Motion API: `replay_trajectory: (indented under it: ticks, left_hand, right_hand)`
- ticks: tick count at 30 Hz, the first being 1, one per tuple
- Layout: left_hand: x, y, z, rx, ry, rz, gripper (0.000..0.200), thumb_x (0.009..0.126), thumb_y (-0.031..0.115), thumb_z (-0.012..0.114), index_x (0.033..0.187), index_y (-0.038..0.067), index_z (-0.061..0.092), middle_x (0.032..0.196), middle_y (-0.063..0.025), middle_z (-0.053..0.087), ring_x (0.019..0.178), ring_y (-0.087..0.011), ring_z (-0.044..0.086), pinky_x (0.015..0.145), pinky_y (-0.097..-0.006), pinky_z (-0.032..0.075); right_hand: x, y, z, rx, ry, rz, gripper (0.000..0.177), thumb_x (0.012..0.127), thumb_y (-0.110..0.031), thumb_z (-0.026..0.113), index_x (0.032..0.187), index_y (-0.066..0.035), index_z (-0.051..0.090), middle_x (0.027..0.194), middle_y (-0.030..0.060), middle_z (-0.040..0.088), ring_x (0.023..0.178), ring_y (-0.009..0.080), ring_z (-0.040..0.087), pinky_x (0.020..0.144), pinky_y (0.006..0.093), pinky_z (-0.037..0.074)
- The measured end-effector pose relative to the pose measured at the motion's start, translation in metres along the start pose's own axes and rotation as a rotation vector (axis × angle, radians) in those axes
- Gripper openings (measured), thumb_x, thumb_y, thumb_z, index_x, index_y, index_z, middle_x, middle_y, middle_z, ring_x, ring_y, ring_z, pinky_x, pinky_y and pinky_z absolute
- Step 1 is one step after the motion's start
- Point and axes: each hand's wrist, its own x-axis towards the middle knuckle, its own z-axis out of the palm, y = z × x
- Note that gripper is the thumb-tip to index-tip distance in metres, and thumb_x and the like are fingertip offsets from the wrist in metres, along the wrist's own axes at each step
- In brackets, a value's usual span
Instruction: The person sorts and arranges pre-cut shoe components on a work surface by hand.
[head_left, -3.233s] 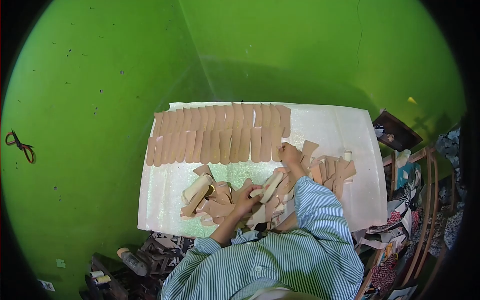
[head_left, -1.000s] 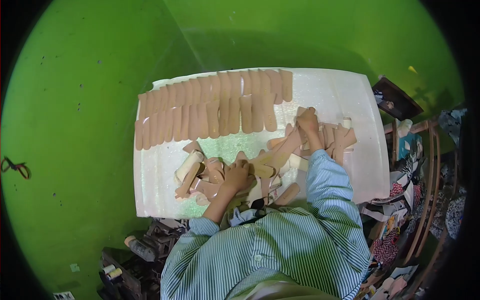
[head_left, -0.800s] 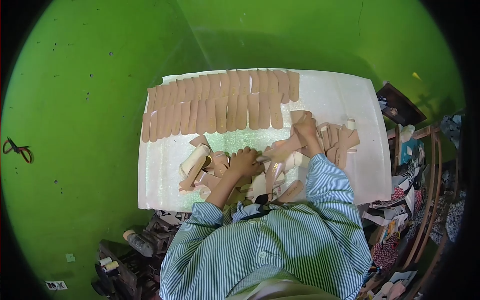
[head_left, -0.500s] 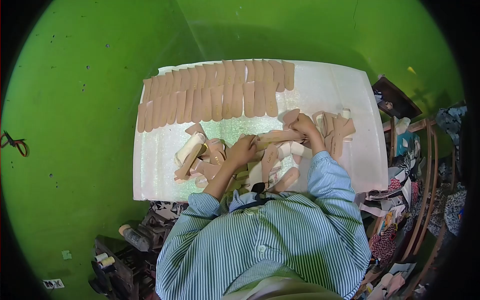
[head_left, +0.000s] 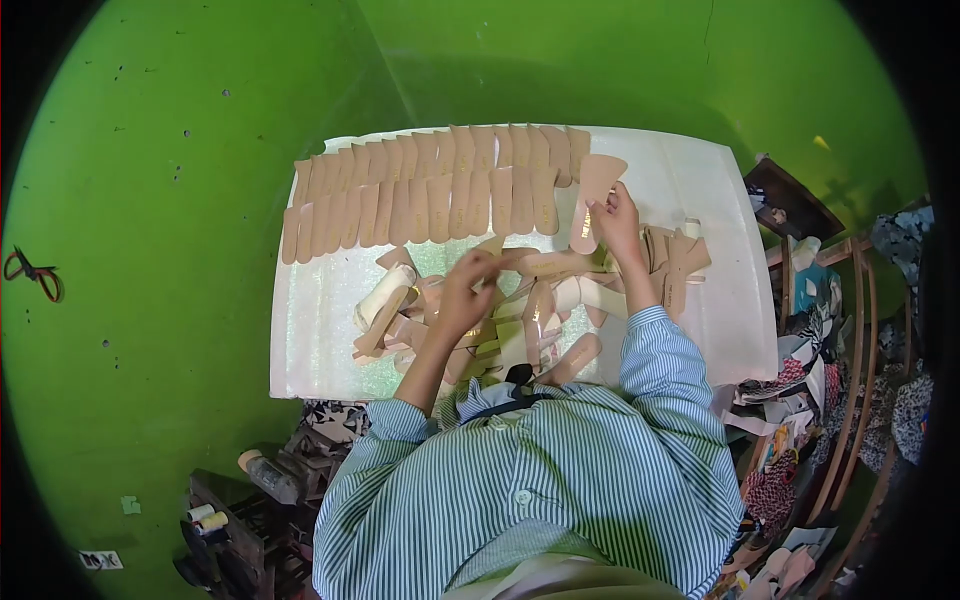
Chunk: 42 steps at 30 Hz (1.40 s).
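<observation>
My right hand (head_left: 617,218) pinches a beige shoe insole (head_left: 600,178) by its edge. The insole stands raised over the table, its gold lettering facing me. Blurred by motion, my left hand (head_left: 468,290) hovers at the upper edge of a loose pile of insoles (head_left: 545,310). A tan tip (head_left: 490,243) shows just beyond its fingers; whether the hand grips it, I cannot tell. Beyond both hands, two overlapping rows of insoles (head_left: 400,212) lie side by side, several with gold print. More insoles (head_left: 672,260) are heaped right of my right forearm.
A white-covered table (head_left: 715,330) carries all the insoles. A whitish roll (head_left: 382,295) lies at the pile's left side. Fabric scraps and a wooden rack (head_left: 855,350) stand at the right. Thread spools (head_left: 208,518) and a bottle (head_left: 268,475) sit at the lower left, near green walls.
My right hand has lifted an insole from the pile, up and away from me, turning it upright. My left hand has moved slightly left and up off the pile.
</observation>
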Motion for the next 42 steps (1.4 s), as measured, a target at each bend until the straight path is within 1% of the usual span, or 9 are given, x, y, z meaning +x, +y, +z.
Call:
replay_trajectory:
  ticks: [4, 8, 16, 19, 26, 33, 35, 40, 42]
  left_hand:
    - [-0.027, -0.031, 0.018, 0.388, -0.441, 0.229, 0.034, 0.071, 0.016, 0.055, 0.101, -0.001, 0.053, 0.101, -0.0119, 0.054, 0.092, -0.0257, 0.052, 0.080, -0.0314, 0.040]
    - [-0.033, -0.038, 0.027, 0.144, -0.494, -0.002, 0.043, 0.072, 0.022, 0.059, 0.111, 0.006, 0.049, 0.104, -0.0135, 0.052, 0.096, -0.0280, 0.050, 0.084, -0.0328, 0.040]
    - [-0.022, -0.061, 0.022, 0.415, 0.091, -0.075, 0.033, 0.068, 0.014, 0.054, 0.099, 0.001, 0.050, 0.100, -0.0177, 0.048, 0.093, -0.0337, 0.048, 0.080, -0.0375, 0.039]
    - [-0.025, -0.076, 0.016, 0.401, 0.111, -0.131, 0.041, 0.067, 0.012, 0.056, 0.105, 0.001, 0.046, 0.103, -0.0201, 0.046, 0.095, -0.0350, 0.046, 0.081, -0.0383, 0.038]
    - [-0.013, -0.088, 0.017, 0.317, 0.187, -0.238, 0.055, 0.067, 0.010, 0.057, 0.115, -0.004, 0.035, 0.105, -0.0234, 0.045, 0.100, -0.0363, 0.044, 0.086, -0.0389, 0.036]
    - [0.006, -0.087, 0.017, 0.165, 0.221, -0.375, 0.040, 0.072, 0.010, 0.055, 0.109, 0.001, 0.043, 0.082, -0.0142, 0.056, 0.069, -0.0227, 0.057, 0.063, -0.0301, 0.045]
    - [0.007, -0.089, 0.018, 0.170, 0.194, -0.355, 0.032, 0.072, 0.010, 0.055, 0.102, 0.001, 0.048, 0.078, -0.0135, 0.056, 0.068, -0.0217, 0.056, 0.062, -0.0291, 0.044]
    - [0.004, -0.084, 0.014, -0.137, 0.192, -0.380, 0.014, 0.079, 0.010, 0.052, 0.087, 0.000, 0.055, 0.070, -0.0043, 0.055, 0.065, -0.0102, 0.050, 0.061, -0.0234, 0.041]
    - [0.006, -0.070, 0.010, -0.226, 0.173, -0.428, 0.013, 0.082, 0.010, 0.049, 0.087, 0.000, 0.055, 0.071, 0.0001, 0.054, 0.067, -0.0058, 0.048, 0.061, -0.0211, 0.040]
  right_hand:
    - [-0.007, -0.007, 0.004, 0.142, -0.163, 0.131, 0.027, 0.075, -0.005, 0.056, 0.100, 0.000, 0.046, 0.079, 0.0080, 0.059, 0.067, 0.0101, 0.053, 0.061, 0.0236, 0.043]
    - [-0.028, 0.007, 0.018, 0.150, -0.353, 0.231, 0.023, 0.074, -0.007, 0.060, 0.093, -0.001, 0.050, 0.074, 0.0040, 0.057, 0.064, 0.0068, 0.050, 0.059, 0.0203, 0.041]
    - [-0.017, 0.062, 0.046, 0.195, -0.287, 0.299, 0.016, 0.071, -0.011, 0.064, 0.080, 0.000, 0.056, 0.066, 0.0034, 0.056, 0.060, 0.0091, 0.050, 0.056, 0.0233, 0.042]
    - [0.014, 0.077, 0.039, -0.137, -0.057, 0.279, 0.021, 0.068, -0.017, 0.068, 0.074, -0.002, 0.056, 0.067, 0.0044, 0.057, 0.060, 0.0107, 0.052, 0.056, 0.0241, 0.043]
    - [0.057, 0.116, 0.050, -0.424, -0.044, 0.275, 0.028, 0.060, -0.024, 0.071, 0.070, -0.003, 0.055, 0.065, 0.0077, 0.056, 0.060, 0.0170, 0.053, 0.058, 0.0289, 0.043]
    - [0.053, 0.096, 0.054, -0.616, -0.047, 0.356, 0.027, 0.066, -0.022, 0.066, 0.082, -0.004, 0.056, 0.070, 0.0102, 0.057, 0.064, 0.0222, 0.056, 0.062, 0.0309, 0.044]
    - [0.037, 0.087, 0.054, -0.657, 0.198, 0.127, 0.025, 0.070, -0.019, 0.060, 0.089, -0.003, 0.055, 0.084, 0.0124, 0.059, 0.077, 0.0281, 0.057, 0.069, 0.0357, 0.045]
    - [-0.008, 0.079, 0.041, -0.282, -0.379, 0.223, 0.022, 0.071, -0.013, 0.054, 0.093, -0.008, 0.056, 0.094, 0.0117, 0.057, 0.088, 0.0278, 0.052, 0.074, 0.0355, 0.042]
    - [-0.025, 0.057, 0.045, -0.339, -0.521, -0.075, 0.023, 0.072, -0.013, 0.054, 0.094, -0.010, 0.057, 0.098, 0.0098, 0.056, 0.094, 0.0263, 0.050, 0.078, 0.0334, 0.039]
